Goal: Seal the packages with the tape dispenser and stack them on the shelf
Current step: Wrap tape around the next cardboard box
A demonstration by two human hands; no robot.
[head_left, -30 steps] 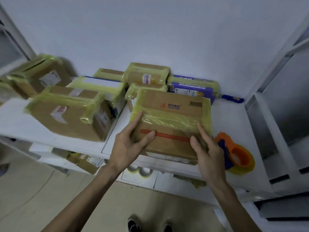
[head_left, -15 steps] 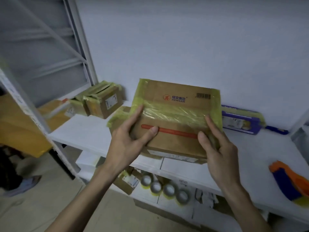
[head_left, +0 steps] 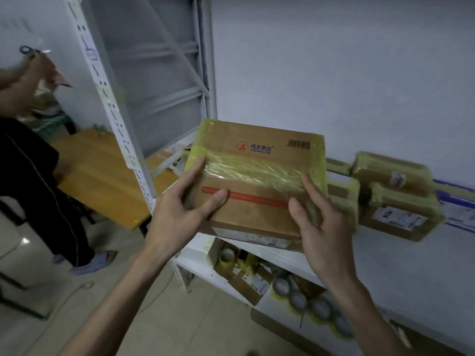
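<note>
Compared with half a second ago, the view has swung left: the orange tape dispenser has gone out of sight, and a tall grey metal rack (head_left: 115,111) and a second person (head_left: 30,176) in dark trousers now fill the left side. The cardboard package (head_left: 257,160), wrapped in yellowish tape, is held just as before, in the middle of the view.

The white shelf (head_left: 398,278) runs along the right, under a pale wall. A blurred stack of taped packages (head_left: 395,196) sits on it, just right of the held one. Behind the rack stands a wooden table (head_left: 102,176). Below the shelf lie several tape rolls (head_left: 298,299). The other person holds scissors (head_left: 27,50) up at far left.

The package hangs above the shelf's left end, tilted toward the viewer. The left hand (head_left: 177,222) grips its left edge, with the thumb across a red stripe. The right hand (head_left: 321,235) clasps the right edge, thumb on top.
</note>
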